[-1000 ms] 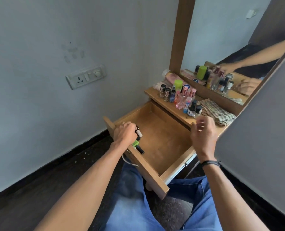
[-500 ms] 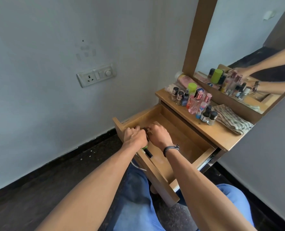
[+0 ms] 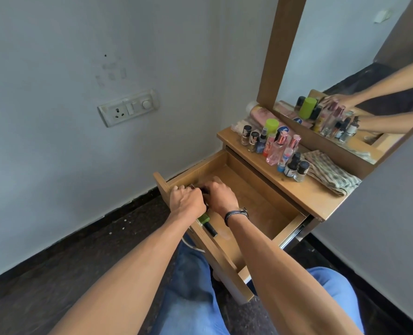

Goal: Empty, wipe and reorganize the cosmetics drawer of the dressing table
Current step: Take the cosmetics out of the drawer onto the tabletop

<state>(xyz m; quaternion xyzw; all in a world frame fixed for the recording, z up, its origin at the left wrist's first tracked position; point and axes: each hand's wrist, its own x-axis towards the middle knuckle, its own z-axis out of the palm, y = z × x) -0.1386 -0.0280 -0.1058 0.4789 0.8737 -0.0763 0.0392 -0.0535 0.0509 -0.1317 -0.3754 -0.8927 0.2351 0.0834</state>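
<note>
**Drawer Front Corner: Hands Obscure Contents**

The open light-brown wooden drawer (image 3: 261,201) projects from under the counter (image 3: 304,192). Both hands meet at its front left corner. The left hand (image 3: 188,201) is curled, and a green bottle with a black cap (image 3: 206,222) protrudes beneath it. The right hand (image 3: 221,195) bends over small dark items (image 3: 204,189), which are mostly hidden. Whether either hand has a grip cannot be determined.

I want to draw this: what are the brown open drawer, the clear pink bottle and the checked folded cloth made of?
The brown open drawer looks like matte wood or laminate, showing grain. The clear pink bottle seems glass or hard plastic, see-through and shiny. The checked folded cloth looks woven, soft and creased.
</note>
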